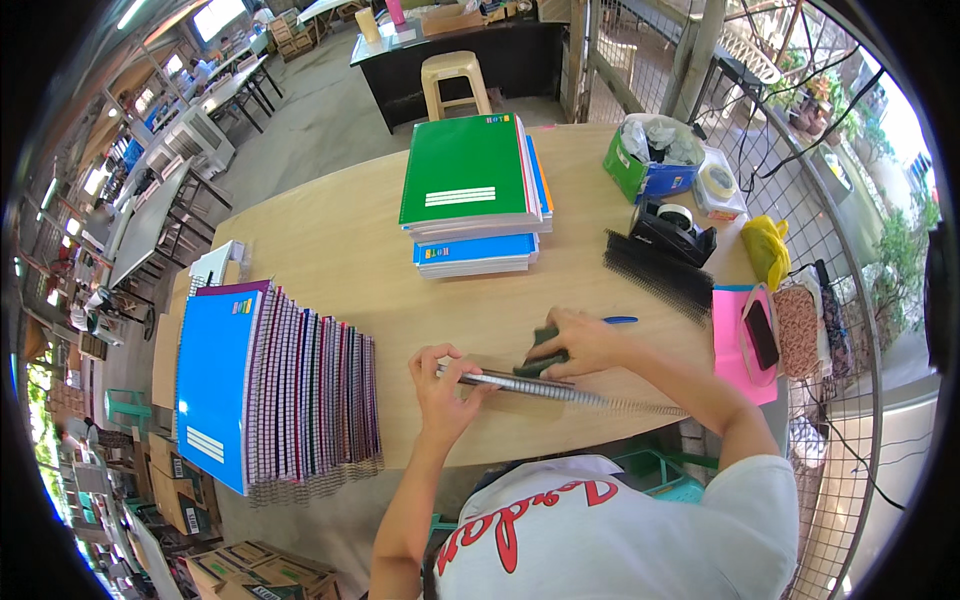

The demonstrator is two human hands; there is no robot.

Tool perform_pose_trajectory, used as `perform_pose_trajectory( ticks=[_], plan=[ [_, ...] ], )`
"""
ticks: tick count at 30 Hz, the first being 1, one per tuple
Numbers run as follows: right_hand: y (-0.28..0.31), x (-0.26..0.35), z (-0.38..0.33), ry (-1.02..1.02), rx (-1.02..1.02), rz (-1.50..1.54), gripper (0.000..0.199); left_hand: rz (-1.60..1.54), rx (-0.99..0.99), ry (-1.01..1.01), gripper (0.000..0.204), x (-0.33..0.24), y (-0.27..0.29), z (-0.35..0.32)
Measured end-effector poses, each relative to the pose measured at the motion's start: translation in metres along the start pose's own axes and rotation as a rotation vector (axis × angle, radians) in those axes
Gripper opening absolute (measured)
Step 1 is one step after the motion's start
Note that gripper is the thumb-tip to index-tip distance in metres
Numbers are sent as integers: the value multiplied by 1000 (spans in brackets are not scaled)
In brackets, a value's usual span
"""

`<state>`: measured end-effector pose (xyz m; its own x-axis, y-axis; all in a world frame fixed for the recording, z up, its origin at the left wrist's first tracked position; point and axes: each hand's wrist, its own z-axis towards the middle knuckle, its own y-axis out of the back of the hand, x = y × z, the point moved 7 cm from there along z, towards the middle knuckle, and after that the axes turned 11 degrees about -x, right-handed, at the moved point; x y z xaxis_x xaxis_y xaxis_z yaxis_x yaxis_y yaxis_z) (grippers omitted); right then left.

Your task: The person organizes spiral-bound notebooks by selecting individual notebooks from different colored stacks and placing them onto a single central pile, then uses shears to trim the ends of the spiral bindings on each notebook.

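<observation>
My left hand (445, 390) pinches the left end of a spiral notebook (520, 383), which stands on edge with its coiled spine facing up. From its right end the wire coil (640, 407) runs on past the pages. Just beyond the notebook, my right hand (585, 345) is closed on a dark green hand tool (545, 352), whose kind I cannot make out. A blue pen (620, 320) lies beside the right hand's knuckles. Left of my left hand, a long row of spiral notebooks (300, 390) leans together, a blue cover (215, 375) at its outer end.
Across the table (330, 240) sits a notebook stack with a green cover (465, 170) on top. At right are loose black coils (660, 275), a tape dispenser (672, 232), a box with plastic bags (650, 165), a yellow bag (765, 250) and a phone (761, 335) on pink sheets.
</observation>
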<state>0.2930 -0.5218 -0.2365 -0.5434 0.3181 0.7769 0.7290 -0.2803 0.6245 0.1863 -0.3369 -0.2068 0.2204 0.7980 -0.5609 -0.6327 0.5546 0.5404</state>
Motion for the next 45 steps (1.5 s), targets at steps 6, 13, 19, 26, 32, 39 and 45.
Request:
perform_pose_trajectory(
  ticks=[6,13,19,26,32,39,45],
  plan=[
    [-4,12,10,120,-41,144,46,-35,21,28,38,7,-2,-1],
    [1,2,24,98,-111,170,49,-50,53,60,40,12,-3,1],
    [-4,-1,35,32,-111,76,50,-101,3,103,37,15,7,12],
    [3,-5,50,-75,-171,-147,50,-282,1,198,28,49,7,7],
    [-2,-3,62,-83,-117,-257,52,-271,14,180,26,49,10,9],
    [-8,6,72,-29,-46,-212,57,-447,-9,403,23,72,6,-7],
    [-9,32,78,-35,-26,-14,51,-639,-30,579,24,96,5,-17]
  ],
)
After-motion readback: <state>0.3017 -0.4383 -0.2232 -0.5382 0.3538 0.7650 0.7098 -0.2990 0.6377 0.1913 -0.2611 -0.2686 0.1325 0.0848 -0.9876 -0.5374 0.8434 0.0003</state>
